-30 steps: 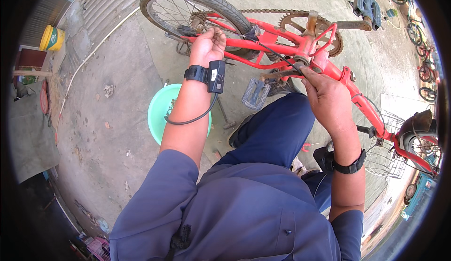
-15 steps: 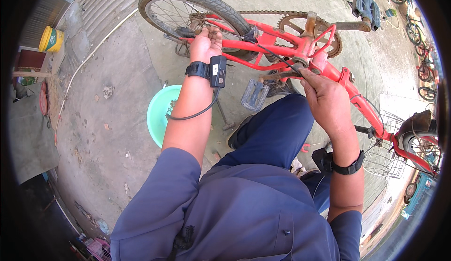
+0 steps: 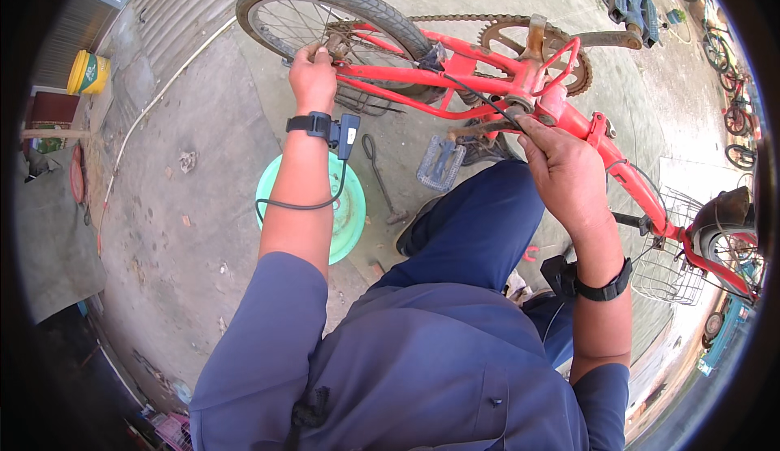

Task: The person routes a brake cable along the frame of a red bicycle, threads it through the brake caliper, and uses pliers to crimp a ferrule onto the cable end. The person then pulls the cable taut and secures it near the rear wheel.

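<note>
A red bicycle [image 3: 479, 81] stretches across the upper part of the head view. My left hand [image 3: 314, 77] is at the hub of its rear wheel [image 3: 341, 0], fingers bent and closed by the axle end; what they hold is hidden. My right hand [image 3: 561, 158] is closed on the red frame near the crank, with the thumb by a black cable [image 3: 479, 97]. A rusty chainring [image 3: 585, 69] with its chain lies beyond the frame. One pedal [image 3: 441, 162] is close to my knee; the other pedal [image 3: 634, 12] points away at the upper right.
Below my left forearm sits a mint-green basin [image 3: 351, 215], with a metal rod tool [image 3: 380, 179] beside it on the concrete. A wire basket [image 3: 666, 264] is at the bicycle's front. A yellow bucket [image 3: 88, 71] stands far left; several bicycles [image 3: 717, 54] line the far right.
My left hand has moved left and turned over, from palm up beside the hub to back of hand up at the axle end. My right hand stays in place.
</note>
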